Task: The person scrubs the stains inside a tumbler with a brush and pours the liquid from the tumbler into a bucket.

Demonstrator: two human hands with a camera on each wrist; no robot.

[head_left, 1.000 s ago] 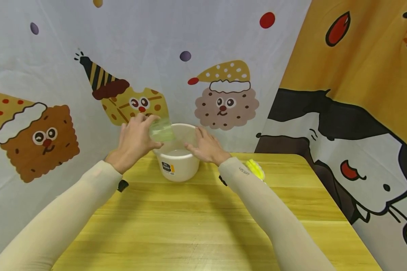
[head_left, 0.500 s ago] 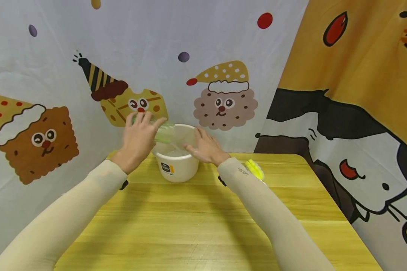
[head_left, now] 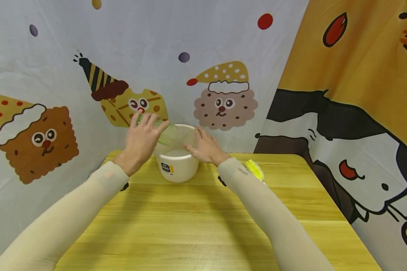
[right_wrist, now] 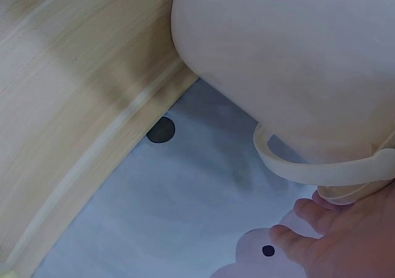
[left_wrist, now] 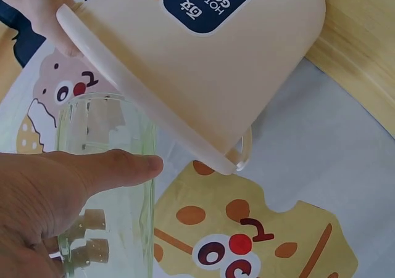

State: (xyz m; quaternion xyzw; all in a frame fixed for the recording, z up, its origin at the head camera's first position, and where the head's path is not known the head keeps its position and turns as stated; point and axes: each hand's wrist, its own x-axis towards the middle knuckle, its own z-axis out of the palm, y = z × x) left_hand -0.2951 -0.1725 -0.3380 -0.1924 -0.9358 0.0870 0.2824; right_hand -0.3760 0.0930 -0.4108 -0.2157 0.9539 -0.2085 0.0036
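My left hand (head_left: 142,139) grips a clear, greenish glass (head_left: 167,136) and holds it tilted, its mouth over the left side of a white plastic bucket (head_left: 179,169). In the left wrist view the thumb lies across the wall of the glass (left_wrist: 126,127), close to the rim of the bucket (left_wrist: 222,81). On the bucket's right side, my right hand (head_left: 208,146) holds the rim, thumb toward the inside and fingers outside. The right wrist view has these fingers by the bucket's handle (right_wrist: 333,172). Whether liquid is in the glass, I cannot tell.
A yellow, fluffy-looking item (head_left: 255,169) lies right of the bucket, partly behind my right sleeve. The wooden table (head_left: 190,226) ends just behind the bucket, against a cartoon-printed cloth (head_left: 224,45).
My left hand has shifted slightly right, and the glass now tips more steeply down into the bucket. The right hand and the bucket have stayed in place.
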